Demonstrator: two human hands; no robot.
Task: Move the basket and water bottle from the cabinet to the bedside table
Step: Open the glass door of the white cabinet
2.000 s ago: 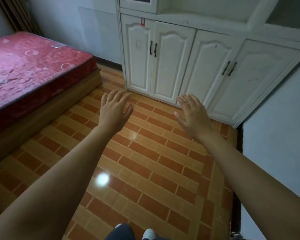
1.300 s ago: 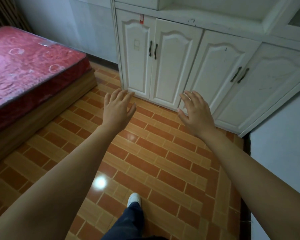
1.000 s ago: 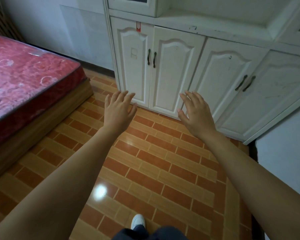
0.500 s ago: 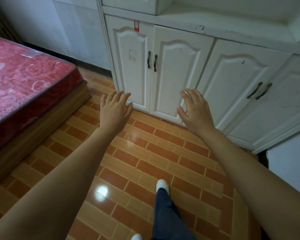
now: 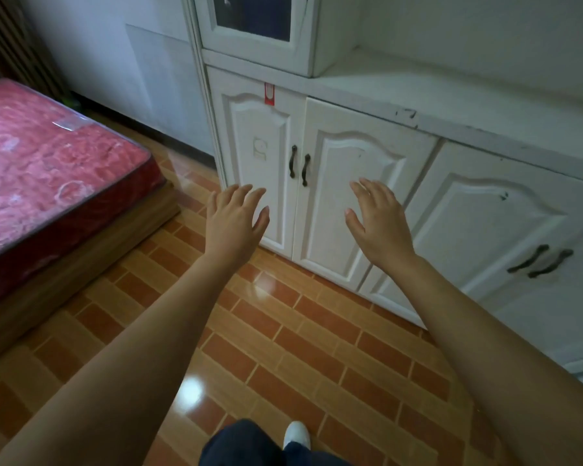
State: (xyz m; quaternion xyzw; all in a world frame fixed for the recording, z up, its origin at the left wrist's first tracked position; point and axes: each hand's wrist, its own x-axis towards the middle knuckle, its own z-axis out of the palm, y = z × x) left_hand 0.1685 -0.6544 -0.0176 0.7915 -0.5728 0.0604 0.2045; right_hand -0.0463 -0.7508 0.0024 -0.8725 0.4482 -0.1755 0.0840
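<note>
A white cabinet [image 5: 350, 210] with closed panelled doors fills the right of the view. Two dark handles [image 5: 299, 166] sit side by side on its left pair of doors. My left hand [image 5: 233, 219] is stretched out, empty, fingers apart, in front of the leftmost door. My right hand [image 5: 377, 220] is also empty and spread, in front of the second door, just right of the handles. Neither hand touches the doors. No basket, water bottle or bedside table is in view.
A bed with a red mattress [image 5: 44, 176] on a wooden base stands at the left. The cabinet's white counter [image 5: 451, 99] runs above the doors, with a small glass-fronted unit [image 5: 253, 25] on it. Orange brick-pattern floor tiles [image 5: 283, 348] lie below; my shoe [image 5: 296, 433] shows at the bottom.
I have walked closer to the cabinet; its doors now fill more of the view. Both hands stay raised and spread, now level with the left pair of doors.
</note>
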